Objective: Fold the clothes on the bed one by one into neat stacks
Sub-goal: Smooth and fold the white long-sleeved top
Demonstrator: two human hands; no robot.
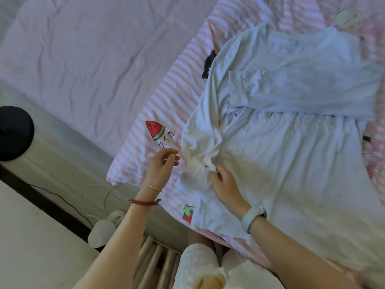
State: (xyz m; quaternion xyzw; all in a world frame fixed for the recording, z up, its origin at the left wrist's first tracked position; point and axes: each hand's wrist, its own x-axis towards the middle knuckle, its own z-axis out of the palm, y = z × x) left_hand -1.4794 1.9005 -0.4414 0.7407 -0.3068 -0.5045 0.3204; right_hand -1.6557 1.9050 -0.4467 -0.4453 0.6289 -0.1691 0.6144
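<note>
White shirt (291, 159) is spread on the striped quilt (166, 101). Its bunched near-left edge is pinched by the right hand (224, 183). Left hand (161, 165) is held just left of it, fingers loosely curled, nothing grasped.

Soft, cool daylight fills the scene, brightest over the pale shirt (291, 153) at right, where fine detail washes out. The pink sheet (83, 59) at upper left sits dimmer, its creases picked out by low shadows. A soft shadow falls across the shirt near the right hand (224, 182). Wide-angle distortion bends the bed edge and stretches both forearms toward the lower corners. The picture is slightly soft overall, blurrier at the far right edge.
</note>
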